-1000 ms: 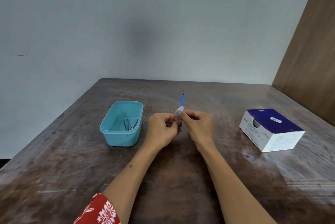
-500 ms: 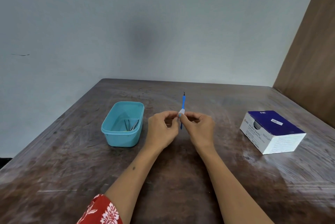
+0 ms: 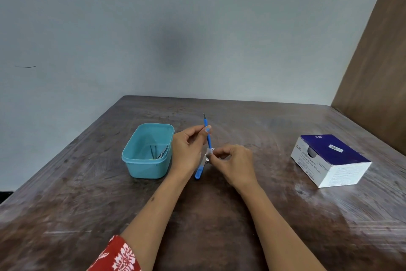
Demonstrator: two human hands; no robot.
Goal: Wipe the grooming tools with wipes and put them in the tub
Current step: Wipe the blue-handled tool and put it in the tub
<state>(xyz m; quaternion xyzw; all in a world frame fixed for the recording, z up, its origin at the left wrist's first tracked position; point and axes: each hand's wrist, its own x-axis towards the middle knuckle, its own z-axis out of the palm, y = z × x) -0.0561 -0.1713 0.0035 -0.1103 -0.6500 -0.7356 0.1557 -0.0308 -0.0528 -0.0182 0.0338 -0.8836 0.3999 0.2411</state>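
Above the brown table, the left hand pinches a blue-handled tool near its hooked tip, while the right hand pinches a white wipe around its middle. Beside them, the teal tub holds several thin metal tools.
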